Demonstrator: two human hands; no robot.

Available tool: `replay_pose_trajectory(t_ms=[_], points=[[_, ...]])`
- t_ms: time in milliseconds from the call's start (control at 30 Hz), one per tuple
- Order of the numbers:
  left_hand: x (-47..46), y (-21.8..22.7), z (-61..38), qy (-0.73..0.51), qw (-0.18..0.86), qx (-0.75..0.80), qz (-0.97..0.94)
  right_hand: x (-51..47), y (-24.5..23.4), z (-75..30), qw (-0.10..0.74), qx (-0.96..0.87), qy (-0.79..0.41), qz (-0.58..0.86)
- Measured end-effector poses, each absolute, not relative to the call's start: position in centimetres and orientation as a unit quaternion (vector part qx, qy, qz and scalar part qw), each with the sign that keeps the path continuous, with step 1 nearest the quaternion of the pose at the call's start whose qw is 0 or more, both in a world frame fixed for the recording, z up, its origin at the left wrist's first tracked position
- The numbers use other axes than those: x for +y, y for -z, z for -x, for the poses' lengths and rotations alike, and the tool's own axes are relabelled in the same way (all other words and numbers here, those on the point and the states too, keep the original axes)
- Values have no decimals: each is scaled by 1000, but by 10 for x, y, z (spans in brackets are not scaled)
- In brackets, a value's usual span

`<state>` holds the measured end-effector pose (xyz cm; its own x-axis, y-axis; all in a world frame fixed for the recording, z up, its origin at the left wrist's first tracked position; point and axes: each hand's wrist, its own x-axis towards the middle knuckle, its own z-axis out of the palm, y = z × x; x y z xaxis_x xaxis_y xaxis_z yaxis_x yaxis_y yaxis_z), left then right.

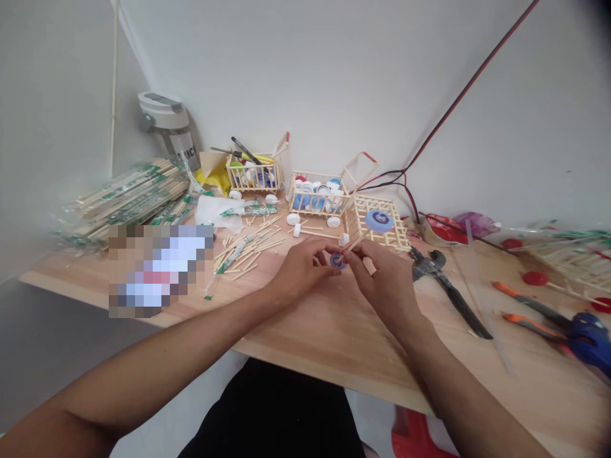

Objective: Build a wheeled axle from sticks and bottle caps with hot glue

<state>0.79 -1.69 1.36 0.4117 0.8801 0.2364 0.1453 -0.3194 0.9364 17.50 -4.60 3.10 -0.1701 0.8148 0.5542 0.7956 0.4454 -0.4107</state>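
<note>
My left hand [303,270] is closed around a blue bottle cap [338,261], its fingers on the rim. My right hand [389,280] pinches a thin wooden stick [354,244] that meets this cap. At the stick's far end sits a second blue bottle cap [379,221] with a swirl mark. Whether the stick passes through the near cap cannot be made out. Just behind the hands stands a small stick cart [319,202] on white wheels, filled with bottle caps. An unfilled lattice of sticks [396,230] lies partly behind the far cap.
Loose cut sticks [252,247] and bundled wrapped chopsticks [128,197] lie left, near a blurred-out rectangle [162,270]. Another stick cart [252,175] holds caps and tools. Black-handled pliers [451,292], a clear glue stick [487,305] and a blue-and-orange tool [568,327] lie right.
</note>
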Motion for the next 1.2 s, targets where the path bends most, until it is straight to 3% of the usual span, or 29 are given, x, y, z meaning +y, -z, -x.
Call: replay_pose_trajectory(t_ms=[433, 767, 1200], points=[[-21, -17, -8, -409, 322, 383, -763, -46, -28, -172, 380, -753, 22, 536], [-21, -16, -10, -430, 415, 384, -704, -46, -29, -173, 373, -762, 0, 530], [-21, -15, -10, -427, 444, 374, -693, -47, -30, -171, 361, -774, -11, 520]])
